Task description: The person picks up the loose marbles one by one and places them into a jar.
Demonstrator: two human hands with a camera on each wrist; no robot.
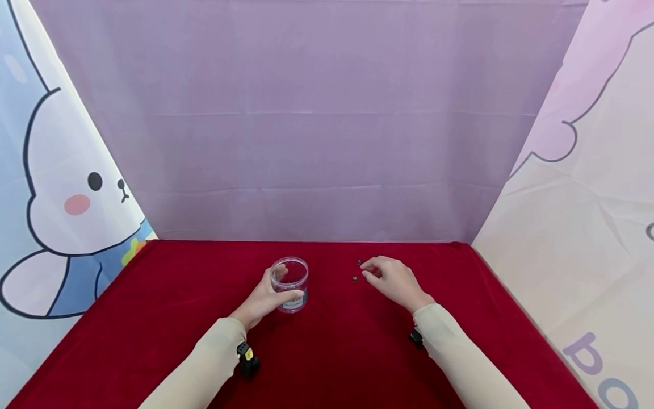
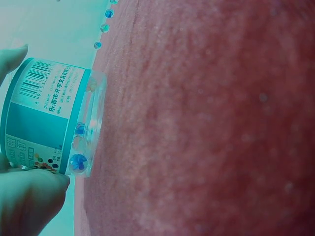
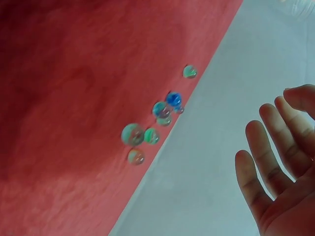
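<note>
The left grip [image 1: 267,298] curls round a clear plastic jar [image 1: 296,284]; the right grip [image 1: 395,280], empty, fingers relaxed, is near round glass marbles [image 1: 355,279] on velvety red cloth [image 1: 327,358]. Only the left wrist view clearly shows the jar's barcode [image 2: 36,80] and swirled marbles inside [image 2: 78,162].

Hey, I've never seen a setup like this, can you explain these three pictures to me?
No robot here: these are a person's bare left hand and right hand. The wide picture comes from a head camera; the closer two from the left wrist camera and right wrist camera. Small see-through marbles with coloured insides lie on the red cloth. The left hand holds a clear, labelled jar with more marbles inside. The right hand is near the loose marbles and appears to hold nothing.
</note>
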